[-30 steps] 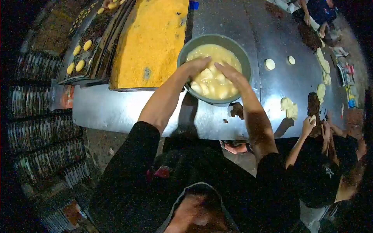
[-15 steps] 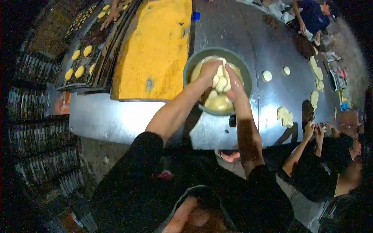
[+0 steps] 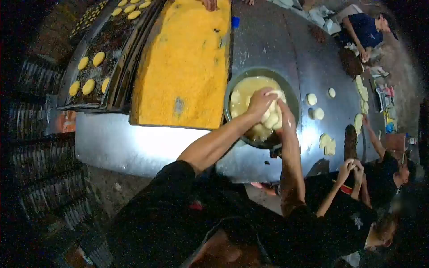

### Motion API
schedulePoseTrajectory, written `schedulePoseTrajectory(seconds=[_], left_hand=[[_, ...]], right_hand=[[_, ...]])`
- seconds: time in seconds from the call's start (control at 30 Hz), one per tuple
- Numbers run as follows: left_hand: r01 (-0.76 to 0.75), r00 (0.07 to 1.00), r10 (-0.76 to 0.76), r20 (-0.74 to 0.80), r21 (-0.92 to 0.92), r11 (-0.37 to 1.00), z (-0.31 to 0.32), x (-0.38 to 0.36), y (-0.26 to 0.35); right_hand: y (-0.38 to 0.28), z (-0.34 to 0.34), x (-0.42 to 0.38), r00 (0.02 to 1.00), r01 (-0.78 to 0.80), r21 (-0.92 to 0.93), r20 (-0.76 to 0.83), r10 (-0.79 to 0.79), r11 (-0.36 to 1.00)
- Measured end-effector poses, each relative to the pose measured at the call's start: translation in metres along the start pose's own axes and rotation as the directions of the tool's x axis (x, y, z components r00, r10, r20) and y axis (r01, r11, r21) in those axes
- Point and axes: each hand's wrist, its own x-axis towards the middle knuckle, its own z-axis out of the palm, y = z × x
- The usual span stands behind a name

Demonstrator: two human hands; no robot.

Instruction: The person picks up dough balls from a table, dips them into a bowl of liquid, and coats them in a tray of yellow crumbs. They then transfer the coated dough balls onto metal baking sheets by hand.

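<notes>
No writing readable anywhere here, too dim and too small. Both hands are in the bowl point(image 3: 292, 91), which sits on the steel table point(image 3: 134, 143), just right of the tray point(image 3: 147, 67) of yellow crumbs point(image 3: 187, 62). The left hand point(image 3: 259, 102) and right hand point(image 3: 283, 117) are cupped together over a heap of pale dough pieces point(image 3: 271, 119), fingers closed around them from both sides. The pieces sit between the palms, bulging out under the left fingers, over the near half of the bowl. Yellow batter point(image 3: 243, 91) fills the far half. The heap is a rounded clump; no clear long axis, and I can't tell which way any single piece points.

Off to the left, a dark tray point(image 3: 111, 49) carries crumbed patties point(image 3: 89, 85) in rows. Right of the bowl, small dough rounds point(image 3: 311, 98) lie on the table, well apart from the hands. At the right edge another person's hands point(image 3: 351, 167) are pressed together, and a person in blue point(image 3: 364, 31) works at the far corner.
</notes>
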Motion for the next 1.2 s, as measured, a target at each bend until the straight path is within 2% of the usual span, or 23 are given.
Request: schedulePoseTrajectory(seconds=[0.1,0.17,0.23,0.27,0.37,0.47,0.53,0.57,0.63,0.7,0.77,0.8,0.83,0.9,0.93,0.97,1.0,1.03,1.07,1.1,1.13,1.17,1.2], left_hand=[[0.001,0.999,-0.002,0.036,0.023,1.0,-0.013,-0.004,0.029],[-0.185,0.979,0.193,0.067,-0.11,0.977,-0.028,-0.015,0.06],[-0.108,0.993,0.094,-0.07,-0.233,0.967,-0.052,-0.009,0.085],[-0.123,0.991,0.098,-0.094,-0.306,0.944,-0.068,-0.003,0.101],[-0.227,0.964,0.164,-0.21,-0.326,0.918,-0.126,0.048,0.139],[-0.189,0.981,0.153,-0.121,-0.393,0.9,-0.178,0.1,0.168],[-0.265,0.865,0.128,-0.485,-0.223,0.938,-0.176,0.094,0.2],[-0.273,0.864,0.138,-0.484,-0.221,0.936,-0.177,0.096,0.192],[-0.465,0.751,0.584,-0.308,0.382,0.799,-0.172,0.097,0.149],[-0.342,0.937,0.345,0.047,0.309,0.888,-0.148,0.059,0.126],[-0.171,0.969,0.108,0.221,0.293,0.941,-0.112,0.026,0.103],[-0.301,0.945,0.178,0.276,0.507,0.808,-0.1,0.031,0.081],[-0.409,0.91,0.226,0.346,0.678,0.61,-0.091,0.038,0.053],[-0.411,0.91,0.215,0.353,0.708,0.575,-0.073,0.046,0.012],[-0.365,0.928,0.222,0.299,0.848,0.385,-0.069,0.058,-0.012],[-0.292,0.939,0.24,0.247,0.941,0.174,-0.062,0.066,-0.024],[-0.392,0.896,-0.174,0.408,0.912,0.122,-0.058,0.06,0.016],[-0.292,0.948,-0.095,0.304,0.949,0.119,-0.068,0.083,-0.03],[-0.315,0.923,-0.125,0.363,0.903,0.293,-0.079,0.093,-0.047],[-0.475,0.777,-0.379,0.503,0.863,0.171,-0.094,0.14,-0.091],[-0.555,0.695,-0.339,0.634,0.773,0.309,-0.104,0.126,-0.077],[-0.343,0.773,-0.485,0.41,0.912,0.225,-0.093,0.12,-0.074],[-0.304,0.748,-0.478,0.461,0.878,0.371,-0.102,0.111,-0.067]], right_hand=[[-0.014,0.027,-0.015,0.994,0.105,0.007,0.011,-0.105,0.994],[-0.034,0.068,-0.025,0.988,0.141,0.047,0.057,-0.143,0.989],[-0.046,0.103,-0.023,0.988,0.081,0.008,0.135,-0.082,0.997],[-0.037,0.11,0.006,0.96,0.171,-0.08,0.238,-0.148,0.982],[-0.051,0.182,0.068,0.882,0.004,0.106,0.468,-0.054,0.994],[-0.067,0.226,0.15,0.828,-0.047,0.165,0.558,-0.054,0.985],[-0.082,0.239,0.155,0.839,-0.036,0.192,0.538,-0.075,0.981],[-0.083,0.235,0.152,0.887,0.136,0.169,0.418,-0.196,0.976],[-0.081,0.217,0.13,0.902,0.364,-0.026,0.258,-0.345,0.931],[-0.067,0.172,0.105,0.89,0.453,-0.344,0.237,-0.39,0.823],[-0.041,0.113,0.091,0.842,0.518,-0.634,0.261,-0.471,0.574],[-0.031,0.089,0.088,0.799,0.531,-0.745,0.282,-0.531,0.404],[-0.026,0.07,0.089,0.802,0.526,-0.748,0.278,-0.529,0.404],[-0.014,0.031,0.09,0.911,0.288,-0.948,0.228,-0.344,0.133],[-0.009,0.014,0.094,0.932,0.287,-0.953,0.257,-0.255,0.092],[-0.007,0.004,0.092,0.934,0.282,-0.955,0.25,-0.257,0.096],[-0.003,-0.003,0.09,0.935,0.298,-0.949,0.267,-0.234,0.107],[0.006,-0.014,0.087,0.94,0.304,-0.945,0.276,-0.201,0.124],[0.025,-0.037,0.111,0.929,0.368,-0.879,0.363,-0.075,0.304],[0.044,-0.062,0.135,0.89,0.385,-0.782,0.456,0.028,0.49],[0.034,-0.056,0.114,0.897,0.314,-0.779,0.431,0.099,0.542],[0.018,-0.038,0.088,0.896,0.245,-0.771,0.411,0.166,0.588],[0.018,-0.037,0.078,0.914,0.113,-0.729,0.342,0.217,0.675]])
